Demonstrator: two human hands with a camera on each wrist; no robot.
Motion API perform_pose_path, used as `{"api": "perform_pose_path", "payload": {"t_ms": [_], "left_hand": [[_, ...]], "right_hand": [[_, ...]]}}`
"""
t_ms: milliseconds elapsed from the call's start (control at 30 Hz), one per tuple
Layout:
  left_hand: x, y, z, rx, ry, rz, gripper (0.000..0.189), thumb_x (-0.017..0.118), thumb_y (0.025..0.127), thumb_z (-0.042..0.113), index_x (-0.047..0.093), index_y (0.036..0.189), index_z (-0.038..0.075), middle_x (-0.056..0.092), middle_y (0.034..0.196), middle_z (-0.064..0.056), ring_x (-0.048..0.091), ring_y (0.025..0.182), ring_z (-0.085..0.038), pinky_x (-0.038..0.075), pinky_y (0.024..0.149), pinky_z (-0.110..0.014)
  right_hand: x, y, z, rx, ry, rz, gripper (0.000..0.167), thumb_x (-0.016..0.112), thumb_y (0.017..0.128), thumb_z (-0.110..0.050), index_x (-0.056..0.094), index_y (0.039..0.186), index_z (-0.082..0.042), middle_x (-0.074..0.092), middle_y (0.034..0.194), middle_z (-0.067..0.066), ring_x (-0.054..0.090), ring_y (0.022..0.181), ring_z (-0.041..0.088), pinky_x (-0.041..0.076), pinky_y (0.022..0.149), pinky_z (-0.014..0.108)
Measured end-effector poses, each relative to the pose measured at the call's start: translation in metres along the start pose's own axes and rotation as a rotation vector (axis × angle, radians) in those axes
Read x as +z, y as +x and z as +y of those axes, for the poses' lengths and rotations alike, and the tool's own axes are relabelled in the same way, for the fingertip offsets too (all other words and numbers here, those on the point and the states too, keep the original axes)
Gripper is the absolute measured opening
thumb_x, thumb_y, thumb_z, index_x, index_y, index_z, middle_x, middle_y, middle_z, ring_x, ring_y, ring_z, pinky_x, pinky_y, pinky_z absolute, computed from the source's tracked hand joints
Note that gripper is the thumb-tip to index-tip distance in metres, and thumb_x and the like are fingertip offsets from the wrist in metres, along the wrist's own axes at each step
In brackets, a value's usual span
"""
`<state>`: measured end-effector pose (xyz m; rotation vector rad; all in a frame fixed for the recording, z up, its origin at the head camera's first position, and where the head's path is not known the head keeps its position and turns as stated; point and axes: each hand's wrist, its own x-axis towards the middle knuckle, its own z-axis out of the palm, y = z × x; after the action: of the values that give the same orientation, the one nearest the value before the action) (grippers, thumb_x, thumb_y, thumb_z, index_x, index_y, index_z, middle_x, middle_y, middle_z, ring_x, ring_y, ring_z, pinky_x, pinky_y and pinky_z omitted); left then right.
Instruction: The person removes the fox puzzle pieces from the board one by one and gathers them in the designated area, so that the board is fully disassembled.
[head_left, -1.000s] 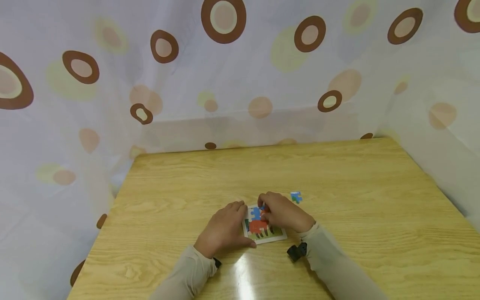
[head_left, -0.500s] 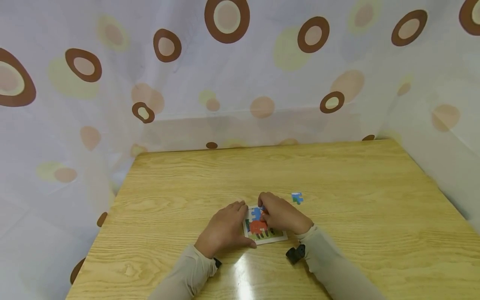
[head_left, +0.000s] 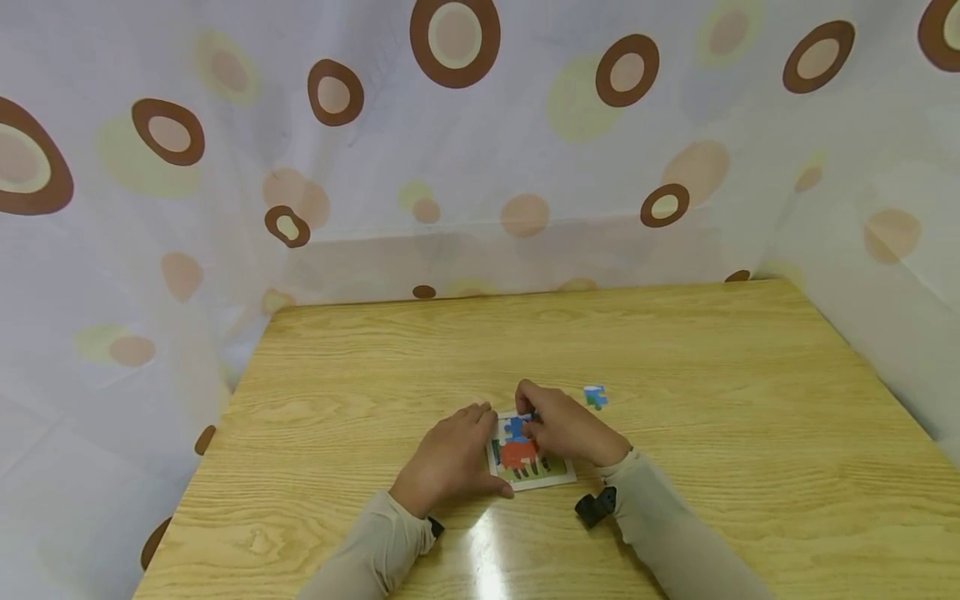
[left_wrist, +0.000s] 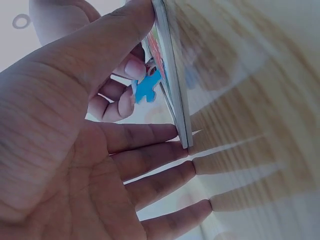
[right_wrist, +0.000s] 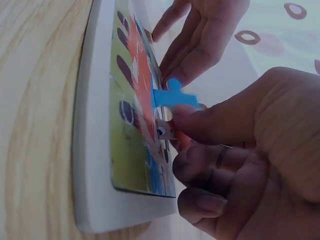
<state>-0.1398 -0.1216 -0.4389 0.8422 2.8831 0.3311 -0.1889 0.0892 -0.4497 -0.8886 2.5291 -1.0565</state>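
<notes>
A small jigsaw puzzle board (head_left: 546,482) with a white frame and an animal picture lies on the wooden table. My left hand (head_left: 450,457) rests along its left side. In the left wrist view its fingers (left_wrist: 155,187) are straight, tips at the tabletop and board edge, with the thumb at the near edge. My right hand (head_left: 568,425) pinches a blue puzzle piece (right_wrist: 175,96) between thumb and fingers. The piece stands tilted up from the picture, near the board's top. Red pieces (head_left: 517,454) lie fitted in the board's middle.
One loose blue, white and green puzzle piece (head_left: 596,397) lies on the table (head_left: 375,358) just beyond my right hand. A spotted curtain (head_left: 480,167) stands behind the table and along both sides.
My right hand has risen slightly at the board's top, and the blue piece has shifted a little with it. The left hand holds its place. The loose piece has not moved.
</notes>
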Motion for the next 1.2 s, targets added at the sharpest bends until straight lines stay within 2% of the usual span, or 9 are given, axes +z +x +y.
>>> {"api": "perform_pose_path", "payload": {"t_ms": [100,233,333,500,733,833,967,1133,1200], "left_hand": [[0.000,0.000,0.000,-0.001,0.010,0.000,0.094,0.090,0.071,0.060,0.056,0.137,0.001,0.054,0.148,-0.019,0.053,0.135,-0.031,0.048,0.106,-0.044],[-0.001,0.001,0.001,0.001,0.004,0.006,0.095,0.091,0.071,0.059,0.056,0.138,0.001,0.054,0.148,-0.020,0.053,0.136,-0.032,0.048,0.106,-0.046],[-0.001,0.003,0.002,-0.010,-0.001,0.007,0.096,0.091,0.071,0.058,0.055,0.139,0.001,0.054,0.148,-0.020,0.052,0.137,-0.033,0.048,0.107,-0.047],[-0.001,0.007,0.003,-0.038,-0.010,-0.003,0.097,0.091,0.070,0.059,0.055,0.141,0.002,0.053,0.150,-0.019,0.051,0.138,-0.033,0.047,0.108,-0.047],[-0.002,0.009,0.006,-0.062,-0.025,-0.027,0.098,0.091,0.072,0.058,0.054,0.143,0.002,0.050,0.152,-0.019,0.048,0.141,-0.033,0.045,0.110,-0.048],[-0.001,0.009,0.008,-0.067,-0.024,-0.028,0.098,0.091,0.072,0.058,0.054,0.143,0.001,0.050,0.153,-0.020,0.048,0.141,-0.034,0.044,0.110,-0.049],[-0.001,0.009,0.008,-0.073,-0.024,-0.038,0.100,0.089,0.073,0.059,0.052,0.145,0.001,0.048,0.155,-0.020,0.046,0.143,-0.034,0.043,0.112,-0.048],[-0.001,0.009,0.007,-0.078,-0.019,-0.046,0.101,0.089,0.073,0.059,0.051,0.147,0.001,0.048,0.155,-0.019,0.046,0.143,-0.034,0.042,0.112,-0.049],[-0.001,0.009,0.007,-0.080,-0.020,-0.048,0.101,0.089,0.073,0.060,0.051,0.147,0.001,0.048,0.155,-0.019,0.046,0.143,-0.033,0.042,0.112,-0.049]], "right_hand": [[0.000,0.000,0.003,-0.022,0.014,0.003,0.019,0.062,0.096,0.009,0.055,0.102,-0.007,0.059,0.087,0.001,0.054,0.071,0.012,0.046,0.063,0.028],[-0.005,0.000,0.006,-0.011,0.081,-0.008,0.014,0.060,0.098,0.007,0.061,0.101,-0.007,0.064,0.087,0.004,0.060,0.065,0.013,0.052,0.058,0.029],[-0.018,-0.001,0.012,-0.016,0.102,0.017,0.012,0.061,0.100,0.004,0.064,0.098,-0.007,0.065,0.088,0.004,0.059,0.066,0.014,0.052,0.060,0.030],[-0.049,-0.008,0.026,-0.014,0.056,0.089,0.011,0.066,0.098,0.001,0.069,0.097,-0.010,0.065,0.091,0.000,0.057,0.080,0.017,0.048,0.070,0.035],[-0.095,-0.027,0.052,0.074,0.050,0.155,0.006,0.066,0.100,-0.001,0.070,0.101,-0.006,0.064,0.092,0.004,0.058,0.085,0.021,0.049,0.074,0.038],[-0.106,-0.037,0.062,0.104,0.064,0.190,0.006,0.065,0.100,-0.001,0.070,0.104,-0.004,0.064,0.092,0.008,0.059,0.081,0.026,0.050,0.069,0.035],[-0.118,-0.046,0.069,0.158,0.087,0.206,0.007,0.064,0.101,-0.003,0.069,0.106,-0.002,0.064,0.092,0.011,0.061,0.075,0.031,0.051,0.062,0.033],[-0.125,-0.054,0.076,0.226,0.110,0.195,0.010,0.063,0.102,-0.005,0.069,0.109,0.000,0.064,0.092,0.013,0.061,0.073,0.030,0.053,0.065,0.038],[-0.126,-0.055,0.078,0.229,0.110,0.184,0.011,0.063,0.102,-0.004,0.069,0.109,0.001,0.064,0.090,0.013,0.059,0.071,0.029,0.052,0.064,0.038]]}}
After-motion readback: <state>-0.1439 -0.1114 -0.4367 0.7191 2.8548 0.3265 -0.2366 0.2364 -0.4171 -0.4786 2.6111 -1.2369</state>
